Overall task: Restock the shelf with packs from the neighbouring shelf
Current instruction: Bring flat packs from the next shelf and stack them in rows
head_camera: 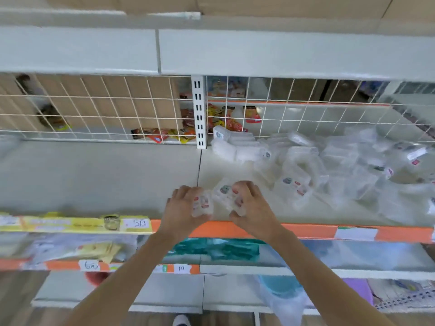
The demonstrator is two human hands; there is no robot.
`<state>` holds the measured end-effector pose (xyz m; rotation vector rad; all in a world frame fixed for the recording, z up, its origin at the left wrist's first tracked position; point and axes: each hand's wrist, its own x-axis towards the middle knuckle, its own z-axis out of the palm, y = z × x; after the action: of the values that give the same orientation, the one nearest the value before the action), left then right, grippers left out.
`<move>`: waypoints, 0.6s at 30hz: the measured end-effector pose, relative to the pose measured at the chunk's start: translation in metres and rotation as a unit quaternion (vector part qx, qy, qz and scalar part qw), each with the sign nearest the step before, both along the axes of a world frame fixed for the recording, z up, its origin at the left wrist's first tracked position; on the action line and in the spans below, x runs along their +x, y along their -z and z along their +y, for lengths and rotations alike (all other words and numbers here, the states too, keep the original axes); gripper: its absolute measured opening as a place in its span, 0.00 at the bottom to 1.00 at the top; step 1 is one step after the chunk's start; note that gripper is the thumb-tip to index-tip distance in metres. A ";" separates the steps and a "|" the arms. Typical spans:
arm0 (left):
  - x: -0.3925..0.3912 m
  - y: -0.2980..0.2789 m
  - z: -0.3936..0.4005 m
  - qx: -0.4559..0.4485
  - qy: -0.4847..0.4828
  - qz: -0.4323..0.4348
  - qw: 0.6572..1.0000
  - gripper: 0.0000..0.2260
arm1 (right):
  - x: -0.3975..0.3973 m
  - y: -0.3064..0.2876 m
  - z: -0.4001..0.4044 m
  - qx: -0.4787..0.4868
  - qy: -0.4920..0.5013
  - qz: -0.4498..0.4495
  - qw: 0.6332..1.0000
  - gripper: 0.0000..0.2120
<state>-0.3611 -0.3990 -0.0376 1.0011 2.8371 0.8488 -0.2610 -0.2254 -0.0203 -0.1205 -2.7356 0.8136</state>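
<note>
**Both hands clutch clear packs at the shelf's front edge**

The left hand point(182, 205) and right hand point(249, 203) are each closed on small clear packs point(222, 192) with red-and-blue labels, just right of the seam between the bare left shelf point(94, 175) and the right shelf point(235, 168). More packs point(341, 161) are heaped toward that shelf's back-right corner, against the wire grid point(306, 114).
</note>
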 end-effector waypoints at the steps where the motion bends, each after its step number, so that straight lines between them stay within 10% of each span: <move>1: 0.000 -0.002 -0.012 -0.004 -0.019 0.010 1.000 0.32 | -0.006 0.001 -0.010 -0.003 -0.016 -0.003 1.000 0.23; 18: -0.043 -0.002 -0.285 0.004 -0.187 0.038 0.982 0.30 | -0.105 0.007 -0.252 -0.002 -0.153 0.050 0.987 0.23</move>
<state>-0.4037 -0.6844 -0.0353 0.5126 3.1452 0.8583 -0.3662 -0.4775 -0.0274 0.3379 -2.6930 0.8770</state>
